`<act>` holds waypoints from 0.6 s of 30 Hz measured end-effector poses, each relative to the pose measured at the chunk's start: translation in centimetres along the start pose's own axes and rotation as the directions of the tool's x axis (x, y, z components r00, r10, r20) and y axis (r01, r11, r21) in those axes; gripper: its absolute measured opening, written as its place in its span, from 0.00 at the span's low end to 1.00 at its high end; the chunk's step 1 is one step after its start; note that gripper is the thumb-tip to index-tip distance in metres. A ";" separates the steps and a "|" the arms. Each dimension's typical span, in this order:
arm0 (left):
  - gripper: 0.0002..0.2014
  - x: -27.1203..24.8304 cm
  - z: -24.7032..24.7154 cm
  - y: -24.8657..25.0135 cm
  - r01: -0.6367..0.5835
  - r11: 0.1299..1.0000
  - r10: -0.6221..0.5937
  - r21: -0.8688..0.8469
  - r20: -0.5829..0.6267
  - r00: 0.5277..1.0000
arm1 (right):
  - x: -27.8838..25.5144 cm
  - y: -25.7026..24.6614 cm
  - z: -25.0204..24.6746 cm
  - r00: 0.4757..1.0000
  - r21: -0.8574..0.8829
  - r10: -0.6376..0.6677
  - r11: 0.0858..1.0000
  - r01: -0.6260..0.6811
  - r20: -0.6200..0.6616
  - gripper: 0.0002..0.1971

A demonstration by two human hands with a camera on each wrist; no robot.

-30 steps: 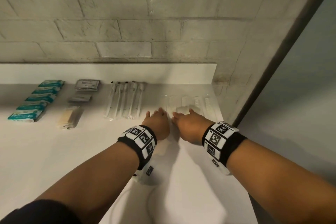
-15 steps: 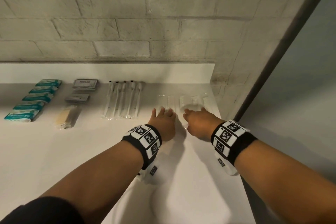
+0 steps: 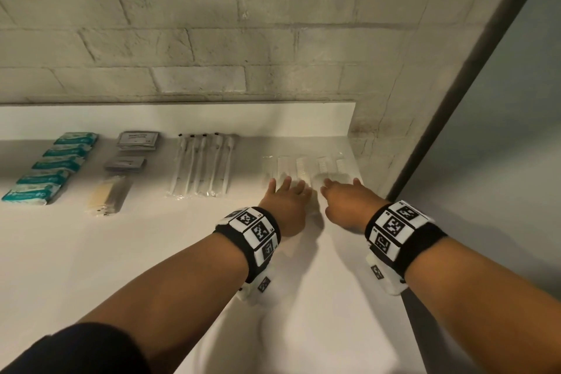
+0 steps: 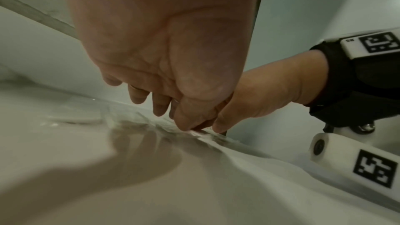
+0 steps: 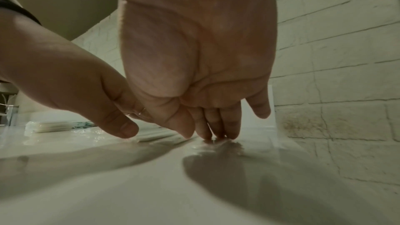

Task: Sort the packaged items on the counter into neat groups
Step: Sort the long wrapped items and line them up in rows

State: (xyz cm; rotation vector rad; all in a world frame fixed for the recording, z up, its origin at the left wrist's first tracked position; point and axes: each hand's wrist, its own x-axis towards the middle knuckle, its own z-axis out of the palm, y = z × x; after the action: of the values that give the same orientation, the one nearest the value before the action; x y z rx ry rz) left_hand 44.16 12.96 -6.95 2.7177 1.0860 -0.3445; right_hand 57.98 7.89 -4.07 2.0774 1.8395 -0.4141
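Four groups already lie sorted left of the fingers; flat, extended fingers of the left hand and right hand press the clear packets, grasping nothing.

A wall of pale, rough-textured brick in staggered courses fills the upper head view. Below it runs a smooth white counter surface with a low white upstand along its back edge, ending short of the corner. At the right, the brick returns toward the camera; a brownish stain marks one block just above counter level. A dark vertical frame strip borders a plain grey-blue panel. Lighting is dim and warm, casting soft shadows on the counter.
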 end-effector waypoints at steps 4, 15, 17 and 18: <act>0.31 0.5 0.2 0.4 0.006 1.000 -0.005 0.013 -0.027 1.000 | -0.4 0.7 0.0 0.999 0.028 -0.028 0.999 0.028 -0.019 0.28; 0.31 2.4 -0.9 3.9 -0.063 0.995 0.057 0.082 0.067 0.996 | -0.4 3.1 0.8 0.987 0.035 0.157 0.987 -0.158 0.026 0.25; 0.31 2.4 -0.8 4.0 -0.053 0.993 0.046 0.104 0.069 0.997 | -0.5 3.5 0.9 0.988 0.042 0.153 0.987 -0.154 0.036 0.27; 0.31 2.4 -0.8 4.0 -0.051 0.993 0.044 0.105 0.070 0.997 | -0.6 3.6 1.0 0.988 0.050 0.152 0.987 -0.154 0.040 0.28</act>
State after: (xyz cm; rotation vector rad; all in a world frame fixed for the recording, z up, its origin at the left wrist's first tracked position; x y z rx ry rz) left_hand 48.75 11.90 -6.46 2.7975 1.0106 -0.4965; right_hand 61.43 6.54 -4.48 2.2135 1.6511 -0.4621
